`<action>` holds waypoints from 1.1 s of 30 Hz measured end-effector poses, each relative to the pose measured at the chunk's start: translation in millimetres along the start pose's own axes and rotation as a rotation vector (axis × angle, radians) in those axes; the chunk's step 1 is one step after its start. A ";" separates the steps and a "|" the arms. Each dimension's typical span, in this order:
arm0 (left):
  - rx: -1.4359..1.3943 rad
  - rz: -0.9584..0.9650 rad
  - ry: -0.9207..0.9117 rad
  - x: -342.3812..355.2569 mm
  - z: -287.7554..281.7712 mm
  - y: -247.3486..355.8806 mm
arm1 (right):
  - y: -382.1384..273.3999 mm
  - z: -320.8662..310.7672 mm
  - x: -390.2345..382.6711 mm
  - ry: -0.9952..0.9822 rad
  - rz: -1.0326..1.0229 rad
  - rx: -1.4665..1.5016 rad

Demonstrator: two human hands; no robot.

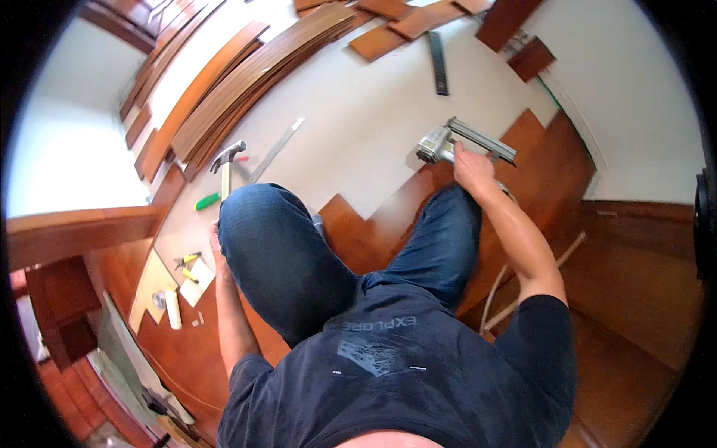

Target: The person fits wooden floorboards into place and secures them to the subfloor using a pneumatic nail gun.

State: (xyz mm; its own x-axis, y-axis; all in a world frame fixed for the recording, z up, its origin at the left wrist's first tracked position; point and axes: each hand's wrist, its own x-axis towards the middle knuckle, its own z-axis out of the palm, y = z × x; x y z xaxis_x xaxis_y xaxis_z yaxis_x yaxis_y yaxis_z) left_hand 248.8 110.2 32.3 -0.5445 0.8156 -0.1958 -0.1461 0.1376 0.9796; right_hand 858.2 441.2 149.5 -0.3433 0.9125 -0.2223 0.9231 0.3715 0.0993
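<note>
My right hand clamps a nailer, open floor past the planks' edge. I cannot tell my left hand's grip.

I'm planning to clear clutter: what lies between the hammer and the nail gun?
In the head view, a flat grey strip and, beside the hammer, a small red item; the rest is bare pale floor.

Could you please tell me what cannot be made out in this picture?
In the head view:
Left hand: mostly hidden behind the left knee, so its grip cannot be told.
Hammer: its handle's lower end is hidden by that knee.
Nail gun: its grip is mostly covered by the right hand.
Yellow tools: too small to identify.
Dark object: cut off by the right rim.
</note>
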 end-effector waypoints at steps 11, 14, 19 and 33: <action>0.033 -0.038 -0.306 56.6 116.4 69.1 | 177.3 61.0 -73.1 -0.117 0.550 0.118; 0.083 -0.028 -0.351 77.7 142.6 67.0 | 195.9 51.5 -101.4 -0.210 0.588 0.099; 0.169 0.020 -0.423 129.5 226.4 13.0 | 215.6 58.4 -129.4 -0.140 0.714 0.142; 0.666 0.037 -0.272 152.6 382.1 -120.5 | 257.9 63.9 -99.0 -0.132 0.897 0.220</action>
State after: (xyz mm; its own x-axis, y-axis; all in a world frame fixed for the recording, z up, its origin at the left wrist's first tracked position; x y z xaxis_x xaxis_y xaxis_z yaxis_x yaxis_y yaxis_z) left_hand 498.9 432.9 -98.7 -0.3020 0.9254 -0.2288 0.4500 0.3500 0.8216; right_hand 1141.4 435.7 135.2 0.5243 0.8103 -0.2617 0.8500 -0.5163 0.1042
